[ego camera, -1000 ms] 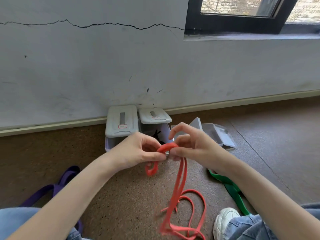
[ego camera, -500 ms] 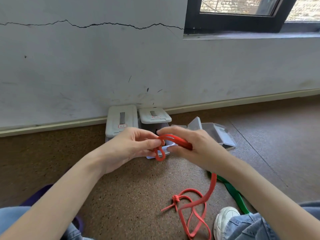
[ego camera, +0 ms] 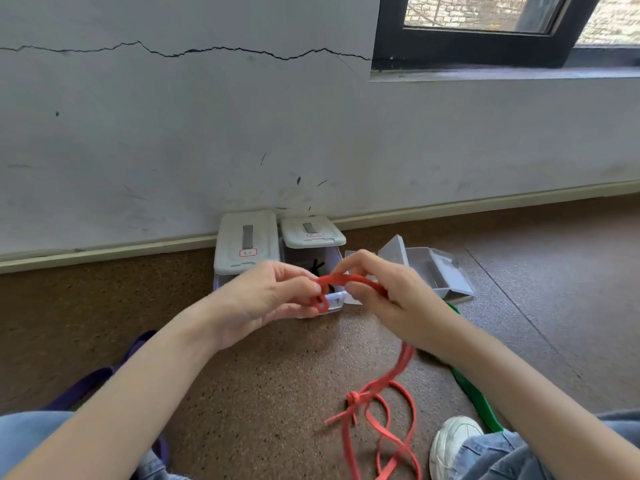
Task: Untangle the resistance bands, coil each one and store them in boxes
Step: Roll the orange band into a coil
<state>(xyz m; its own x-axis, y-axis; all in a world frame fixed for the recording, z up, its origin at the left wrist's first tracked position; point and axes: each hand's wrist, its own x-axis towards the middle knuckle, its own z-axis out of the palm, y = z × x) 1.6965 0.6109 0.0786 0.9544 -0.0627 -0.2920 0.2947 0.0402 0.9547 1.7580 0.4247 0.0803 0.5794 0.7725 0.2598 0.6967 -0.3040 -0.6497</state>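
Since half a second ago both hands hold nearly the same pose above the floor, while the slack of the flat red rubber resistance band (ego camera: 398, 367) has swung slightly and its loose loops have settled closer to the white sneaker (ego camera: 453, 441). Nearest the camera, blue denim covers both knees, and the band's trailing loops lie on the speckled brown floor (ego camera: 263, 393) with a small knot (ego camera: 352, 398) among them, just left of the sneaker. A flat purple resistance band (ego camera: 93, 379) lies on the floor under the left forearm, and a flat green resistance band (ego camera: 476, 403) runs along the floor under the right forearm. Higher up, the left hand (ego camera: 266, 299) pinches a small loop of the red band between thumb and curled fingers, and the right hand (ego camera: 388, 296) curls its fingers round the same band, which arches between the two hands and drops from under the right wrist. Behind the hands, two grey lidded plastic boxes (ego camera: 247, 242) stand side by side against the wall; something black shows inside the right-hand one. A clear open plastic box (ego camera: 433, 271) lies to their right. Beyond, the grey wall (ego camera: 173, 133) bears a long crack, and a black-framed window (ego camera: 485, 46) sits at upper right.
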